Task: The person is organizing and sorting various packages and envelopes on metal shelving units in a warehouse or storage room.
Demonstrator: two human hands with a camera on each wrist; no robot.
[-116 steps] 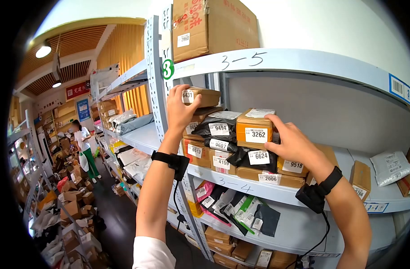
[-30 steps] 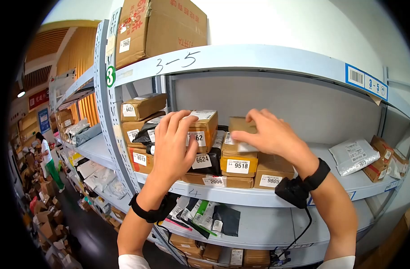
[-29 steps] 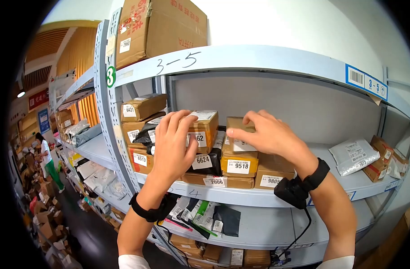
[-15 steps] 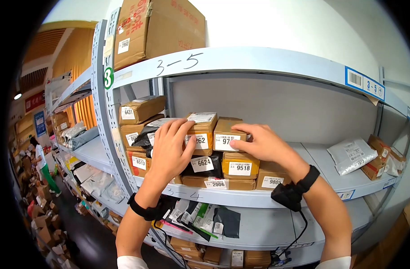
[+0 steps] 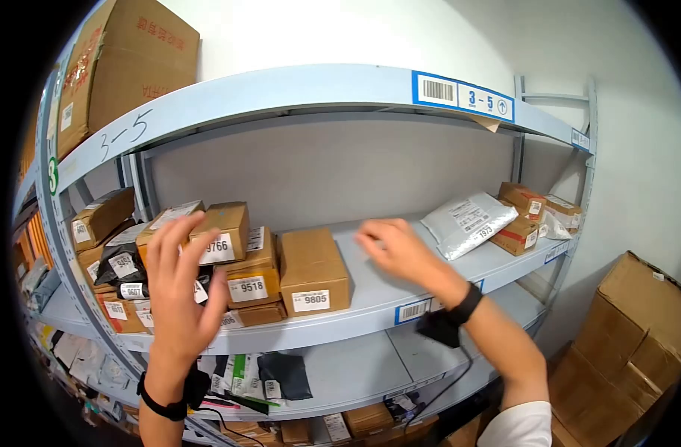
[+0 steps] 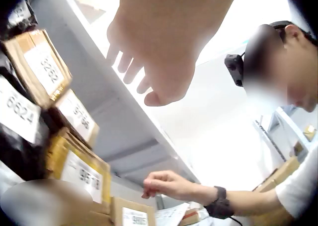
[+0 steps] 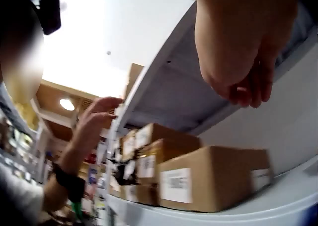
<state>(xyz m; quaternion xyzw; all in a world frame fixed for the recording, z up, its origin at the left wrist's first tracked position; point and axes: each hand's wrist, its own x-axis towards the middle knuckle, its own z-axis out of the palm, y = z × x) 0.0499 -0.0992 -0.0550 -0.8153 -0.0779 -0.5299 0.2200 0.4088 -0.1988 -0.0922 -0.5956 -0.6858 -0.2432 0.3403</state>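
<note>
In the head view my left hand [image 5: 180, 290] hangs in front of the parcel stack with its fingers spread, holding nothing. Behind it stands the cardboard box marked 9766 [image 5: 228, 212], on top of the yellow-taped box marked 9518 [image 5: 243, 290]. Over the bare shelf, right of the brown box marked 9805 [image 5: 314, 261], my right hand [image 5: 396, 249] hovers with loosely curled fingers and nothing in them. In the left wrist view the box marked 3262 [image 6: 42, 67] sits beside the 9766 box. The right wrist view shows the 9805 box [image 7: 213, 179] below my right hand [image 7: 241, 62].
A silvery mailing bag marked 1973 [image 5: 471, 223] leans by several small boxes at the shelf's right end. The 3-5 shelf beam [image 5: 281, 93] runs overhead. Mailing bags [image 5: 284, 372] lie one shelf down. A large carton [image 5: 623, 350] stands at lower right.
The 9766 box has come to sit on the 9518 box, and my right hand has let go of it and moved right. The head view has turned right. My left hand remains before the stack.
</note>
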